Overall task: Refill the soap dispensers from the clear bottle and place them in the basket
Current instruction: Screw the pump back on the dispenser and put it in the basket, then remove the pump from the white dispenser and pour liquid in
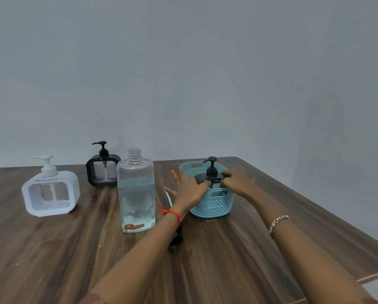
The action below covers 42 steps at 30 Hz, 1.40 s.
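Three dispensers in view, all upright with the long axis vertical and all pump spouts pointing left.

Far left is the white dispenser, standing alone on the table. The rear black dispenser is behind it to the right, near the wall. The clear bottle stands just in front of and to the right of that one, overlapping its right edge. It's upright and uncapped with bare neck threads, and the liquid is roughly two-thirds up. There's a reddish-brown blob at the bottom that I can't identify.

Your left hand has its fingers splayed and straight, and one red-nailed fingertip rests on top of the basketed black dispenser. There's a red thread on that wrist. A small dark object lies under your forearm, mostly hidden. A white sliver shows behind the hand, too little of it to name.

The basketed black dispenser sits inside the teal basket, right of centre on the table. Only its top and pump show. The basket wall and both hands cover the body.

Your right hand has its fingers curled onto the dispenser top beside the pump collar, gripping it. The fingertips are partly masked by the collar. There's a beaded bracelet on that wrist.

The table's right corner is cut off at the frame edge.
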### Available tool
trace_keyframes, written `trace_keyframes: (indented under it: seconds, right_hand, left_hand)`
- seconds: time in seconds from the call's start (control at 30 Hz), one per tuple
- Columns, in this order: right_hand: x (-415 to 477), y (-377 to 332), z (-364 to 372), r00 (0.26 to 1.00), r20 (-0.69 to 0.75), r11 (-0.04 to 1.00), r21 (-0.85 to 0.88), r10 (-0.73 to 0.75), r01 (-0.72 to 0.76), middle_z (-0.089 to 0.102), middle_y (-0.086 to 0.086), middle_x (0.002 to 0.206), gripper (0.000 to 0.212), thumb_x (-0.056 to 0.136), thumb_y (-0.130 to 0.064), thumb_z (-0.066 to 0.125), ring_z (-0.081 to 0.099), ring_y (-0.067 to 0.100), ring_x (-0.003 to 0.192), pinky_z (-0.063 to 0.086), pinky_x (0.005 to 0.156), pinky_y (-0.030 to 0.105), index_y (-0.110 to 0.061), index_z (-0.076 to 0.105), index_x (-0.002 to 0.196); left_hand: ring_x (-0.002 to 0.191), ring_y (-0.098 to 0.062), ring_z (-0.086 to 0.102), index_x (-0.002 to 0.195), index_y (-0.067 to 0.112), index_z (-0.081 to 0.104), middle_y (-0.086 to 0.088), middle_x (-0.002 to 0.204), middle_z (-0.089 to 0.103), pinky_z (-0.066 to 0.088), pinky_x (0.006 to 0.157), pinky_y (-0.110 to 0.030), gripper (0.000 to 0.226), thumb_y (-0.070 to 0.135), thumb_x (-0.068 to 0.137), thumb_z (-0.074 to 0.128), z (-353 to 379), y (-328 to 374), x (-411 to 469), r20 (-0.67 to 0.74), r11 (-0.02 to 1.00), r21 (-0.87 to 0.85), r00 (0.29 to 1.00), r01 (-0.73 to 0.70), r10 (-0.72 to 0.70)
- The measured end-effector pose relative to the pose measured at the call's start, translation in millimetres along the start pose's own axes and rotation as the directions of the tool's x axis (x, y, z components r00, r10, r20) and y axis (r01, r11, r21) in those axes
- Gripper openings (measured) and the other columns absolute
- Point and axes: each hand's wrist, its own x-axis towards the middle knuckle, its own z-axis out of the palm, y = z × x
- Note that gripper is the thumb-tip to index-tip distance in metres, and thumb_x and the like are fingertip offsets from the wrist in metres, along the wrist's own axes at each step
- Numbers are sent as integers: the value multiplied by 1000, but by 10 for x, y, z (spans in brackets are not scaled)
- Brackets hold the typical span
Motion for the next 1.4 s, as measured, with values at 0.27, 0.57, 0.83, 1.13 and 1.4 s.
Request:
trace_keyframes:
  seconds: [0.27,0.57,0.83,1.13,1.4]
  right_hand:
    - [-408,-583,-99,881,-461,935,256,-104,244,60,4,120,27,82,-15,55,45,19,121,24,98,35,-13,62,108]
    - [-1078,-1675,-53,668,-643,716,256,-376,649,63,10,103,20,80,0,53,55,24,103,38,89,26,-2,63,97]
    - [-1597,-2355,552,616,-502,580,249,-607,775,60,10,98,15,79,-1,55,55,15,90,35,70,16,-4,61,93]
    - [-1426,-2449,1736,838,41,805,308,-544,507,51,6,119,25,88,-23,51,50,22,102,39,79,31,-13,47,111]
    - [-791,-2833,2145,872,169,822,454,-459,344,43,14,136,57,84,-17,64,42,27,126,34,93,27,-4,35,131]
  left_hand:
    - [128,-19,44,129,11,53,-6,136,50,37,106,-35,43,29,90,56,-463,198,-433,-78,920,-308,970,-242,229]
    - [72,-18,68,97,3,67,-14,81,70,54,71,-22,17,10,93,52,-1599,-33,-1134,-425,747,-467,861,-473,279]
    - [72,-17,65,87,8,67,-8,73,68,52,69,-24,17,12,93,51,-2256,-728,-1494,-630,817,-435,776,-377,23]
    - [93,-7,58,98,23,59,14,95,62,44,80,-17,13,33,91,53,-2239,-1794,-1321,-386,909,-414,896,45,-221]
    - [110,-26,58,118,6,58,-13,118,61,45,99,-40,34,18,87,62,-2504,-2189,-870,-402,917,-394,886,60,-231]
